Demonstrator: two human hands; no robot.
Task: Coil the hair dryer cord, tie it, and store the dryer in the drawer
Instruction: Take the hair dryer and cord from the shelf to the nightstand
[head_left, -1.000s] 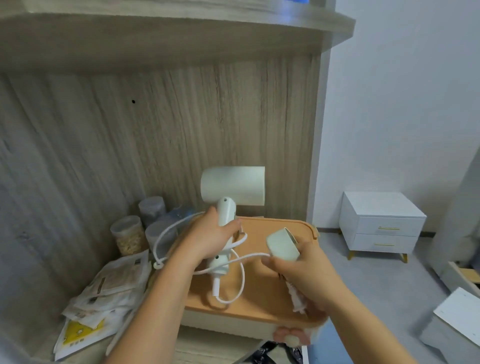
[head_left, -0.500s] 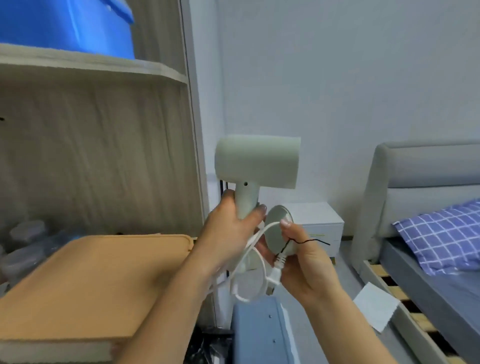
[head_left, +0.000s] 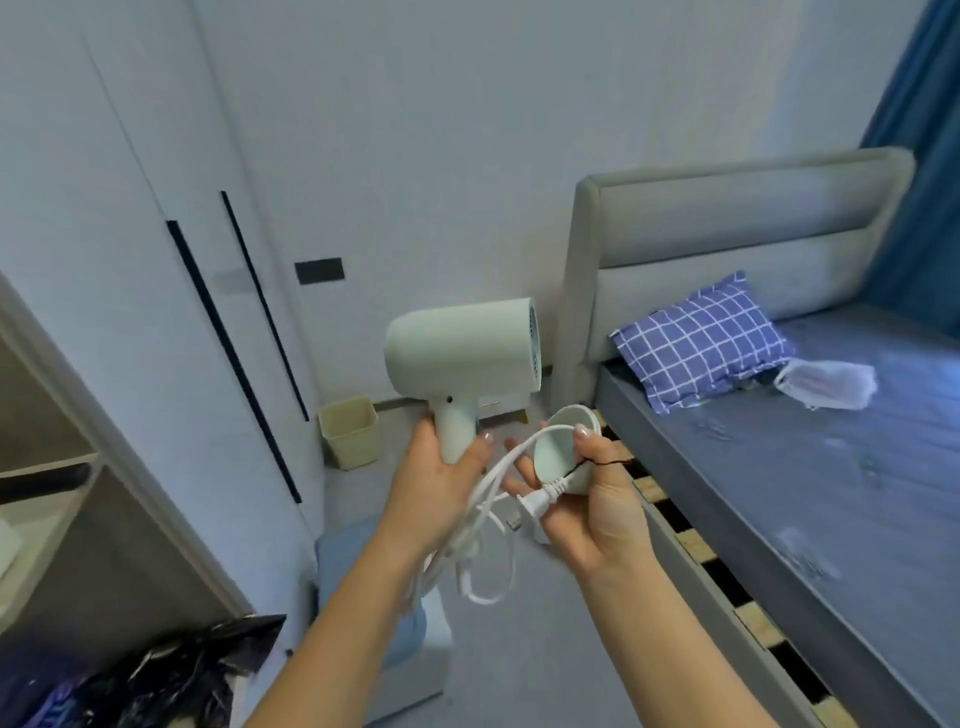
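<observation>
The pale green hair dryer (head_left: 462, 353) is held upright in the air at the centre of the frame. It looks like light, hard, smooth plastic that could slip, so the handle is the sound place to grip it. The white cord (head_left: 470, 519) seems limp and springy (its loops dangle loose below the hands, not yet tied). The left hand (head_left: 441, 488) is wrapped round the handle. The right hand (head_left: 592, 514), just to its right, curls round a round nozzle attachment (head_left: 561, 452), also pinching the plug (head_left: 537, 501) and a thin black tie (head_left: 597, 461).
</observation>
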